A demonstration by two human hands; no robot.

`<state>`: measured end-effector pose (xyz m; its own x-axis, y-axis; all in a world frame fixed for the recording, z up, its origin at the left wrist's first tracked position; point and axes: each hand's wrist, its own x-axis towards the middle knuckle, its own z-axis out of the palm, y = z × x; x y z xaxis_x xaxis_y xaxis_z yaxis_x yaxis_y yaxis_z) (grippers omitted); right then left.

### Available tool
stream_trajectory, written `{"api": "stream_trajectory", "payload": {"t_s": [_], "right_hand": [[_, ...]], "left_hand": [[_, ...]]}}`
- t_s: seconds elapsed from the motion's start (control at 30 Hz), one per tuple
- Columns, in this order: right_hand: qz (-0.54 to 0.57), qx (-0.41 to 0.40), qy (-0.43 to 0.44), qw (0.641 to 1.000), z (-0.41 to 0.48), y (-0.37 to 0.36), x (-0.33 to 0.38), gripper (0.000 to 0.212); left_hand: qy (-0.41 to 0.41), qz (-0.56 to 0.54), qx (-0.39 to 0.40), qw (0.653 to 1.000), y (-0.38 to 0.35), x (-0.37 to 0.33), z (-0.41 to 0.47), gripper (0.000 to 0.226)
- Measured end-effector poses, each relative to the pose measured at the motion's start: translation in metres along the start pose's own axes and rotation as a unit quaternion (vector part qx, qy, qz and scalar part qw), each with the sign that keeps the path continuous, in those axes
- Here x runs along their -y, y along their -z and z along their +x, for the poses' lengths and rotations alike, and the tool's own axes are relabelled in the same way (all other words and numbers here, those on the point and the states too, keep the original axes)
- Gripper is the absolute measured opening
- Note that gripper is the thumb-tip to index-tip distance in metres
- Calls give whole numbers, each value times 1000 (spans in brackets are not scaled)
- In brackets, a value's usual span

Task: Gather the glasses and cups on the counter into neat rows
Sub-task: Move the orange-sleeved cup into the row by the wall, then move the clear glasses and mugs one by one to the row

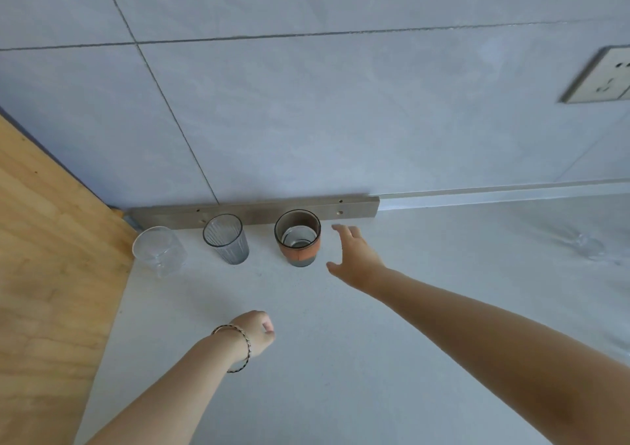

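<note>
Reaching hand: the right hand (356, 257) was stretched out mid-frame with its fingers spread and relaxed. It gripped nothing and sat just right of the orange cup, with a sliver of counter showing between them.
Other hand: the left hand (257, 334) was lower centre over the counter, fingers curled in under the palm with nothing in them. A thin braided bracelet (238, 345) sat on that wrist.
Orange cup (298, 240): upright at centre frame by the foot of the wall, with a dark rim, an orange band and a grey base. It looked like a clear glass sat inside it, but I couldn't swear to that.
Grey glass (226, 240): ribbed, smoky and upright, left of the orange cup with a gap between them.
Clear glass (158, 250): leftmost of the three, upright, right beside the wooden panel (51, 274).
Line-up: those three stood roughly in a row, none touching.
Stray glass (588, 245): another clear one at the far right of the frame, well apart from the others and too blurry to say more.
Metal strip (255, 211): ran along the wall's bottom edge behind the grey glass and the orange cup.
Counter (341, 393): pale grey.
Socket (603, 76): upper right, cut off by the frame edge. Any marking on the plate was too smeared to read.
</note>
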<state>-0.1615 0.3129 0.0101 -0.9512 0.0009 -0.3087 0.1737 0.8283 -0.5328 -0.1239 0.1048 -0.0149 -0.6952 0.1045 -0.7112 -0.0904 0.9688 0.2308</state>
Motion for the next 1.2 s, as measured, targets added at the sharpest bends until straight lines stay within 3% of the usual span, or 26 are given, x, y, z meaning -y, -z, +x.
{"api": "stream_trajectory", "payload": {"t_s": [0.13,0.27,0.53,0.67,0.8,0.9,1.07,1.2], "right_hand": [[-45,98,-27,994,-45,15,-57,43],[-66,129,-74,987,-106,51,-140,35],[-102,42,-147,983,-213,147,-313,36],[-135,-18,-201,970,-248,187,-371,55],[-108,7,-270,957,-259,188,-402,87],[-77,14,-290,954,-252,173,-408,96],[-99,-26,-304,947,-240,160,-407,84],[-106,-11,-261,959,-234,160,-394,71]], "left_hand": [[-21,31,0,999,-8,-38,-10,29],[-56,61,-4,997,-33,-114,-24,30],[-125,107,8,986,-121,-275,-58,31],[-139,109,16,984,-151,-325,-64,30],[-145,108,23,983,-171,-348,-69,29],[-135,110,28,984,-177,-352,-74,30],[-92,105,23,990,-172,-333,-77,29],[-65,91,24,993,-162,-305,-75,29]]}}
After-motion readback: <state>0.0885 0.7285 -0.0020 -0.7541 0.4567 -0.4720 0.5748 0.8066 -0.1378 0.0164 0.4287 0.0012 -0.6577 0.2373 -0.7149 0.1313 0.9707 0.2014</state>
